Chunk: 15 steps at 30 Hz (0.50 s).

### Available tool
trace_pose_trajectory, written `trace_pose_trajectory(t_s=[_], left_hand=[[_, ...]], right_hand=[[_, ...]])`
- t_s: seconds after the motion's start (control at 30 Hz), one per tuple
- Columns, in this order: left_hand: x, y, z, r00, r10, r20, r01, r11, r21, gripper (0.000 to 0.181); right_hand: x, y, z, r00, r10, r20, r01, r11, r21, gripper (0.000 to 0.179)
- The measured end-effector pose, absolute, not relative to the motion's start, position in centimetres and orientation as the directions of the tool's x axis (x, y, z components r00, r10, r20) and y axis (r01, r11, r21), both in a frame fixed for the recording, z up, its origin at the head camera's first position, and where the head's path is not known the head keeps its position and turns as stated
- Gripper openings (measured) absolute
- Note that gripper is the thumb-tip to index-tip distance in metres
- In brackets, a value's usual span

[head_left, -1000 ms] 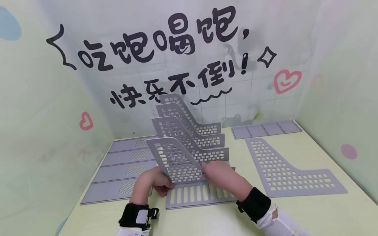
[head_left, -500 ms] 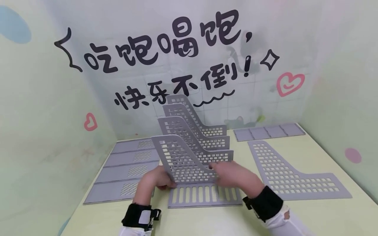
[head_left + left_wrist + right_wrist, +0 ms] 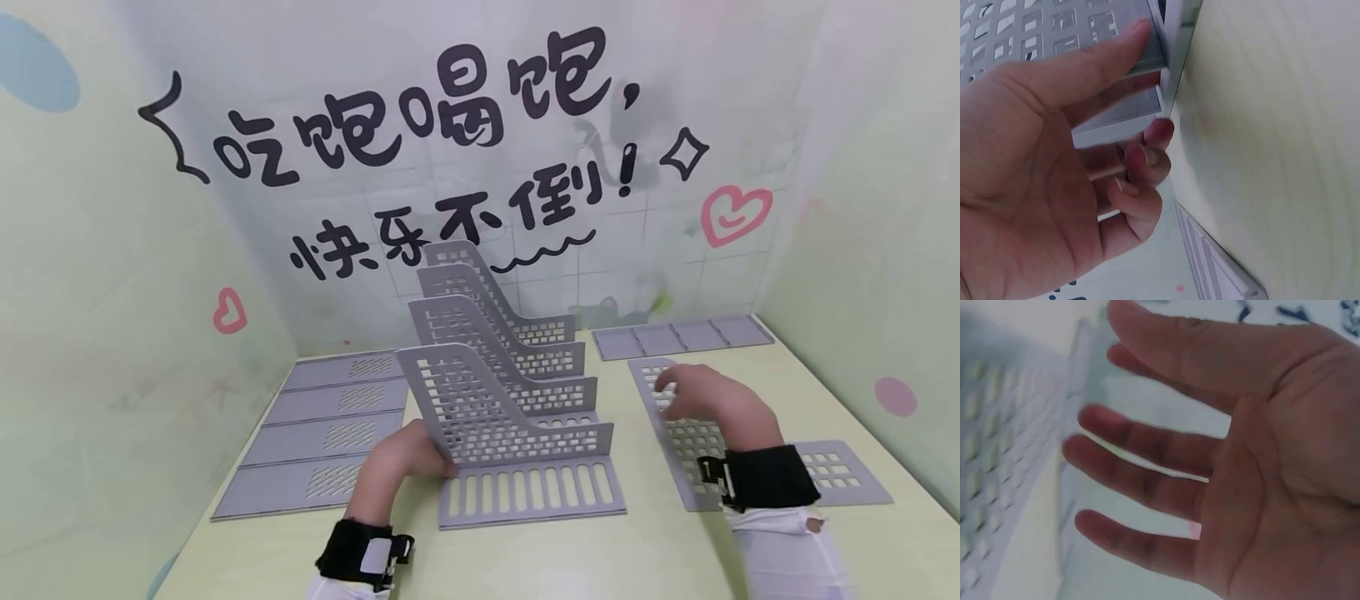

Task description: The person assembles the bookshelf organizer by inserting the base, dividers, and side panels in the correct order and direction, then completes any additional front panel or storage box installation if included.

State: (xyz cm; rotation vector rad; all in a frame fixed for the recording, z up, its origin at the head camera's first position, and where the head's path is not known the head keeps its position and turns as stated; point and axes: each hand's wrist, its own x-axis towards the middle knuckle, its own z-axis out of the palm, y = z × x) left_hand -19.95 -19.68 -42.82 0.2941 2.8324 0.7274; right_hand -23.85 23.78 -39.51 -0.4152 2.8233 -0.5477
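Several grey perforated side panels stand upright on a slotted grey base in the middle of the table. My left hand pinches the front upright panel at its lower left corner. In the left wrist view the thumb lies on the panel's near face, with a finger behind it. The other fingers curl loosely beside the base's edge. My right hand is over a loose panel of the same shape lying flat on the right. Its fingers are spread and hold nothing.
A grey ribbed sheet with slanted slots lies flat on the left of the table. At the back right lies a narrow grey strip divided into sections. Printed fabric walls enclose the table on three sides.
My right hand has left the front upright panel and moved right, over the flat panel. My left hand still pinches the front panel's lower left corner. The front panel and base have shifted slightly right.
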Motion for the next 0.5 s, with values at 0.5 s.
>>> trace_pose_trajectory(t_s=[0.5], left_hand=[[-20.4, -18.0, -43.6, -0.993, 0.053, -0.104, 0.006, 0.913, 0.407, 0.049]], right_hand=[[-25.2, 27.3, -43.7, -0.955, -0.054, -0.292, 0.045, 0.946, -0.321, 0.066]])
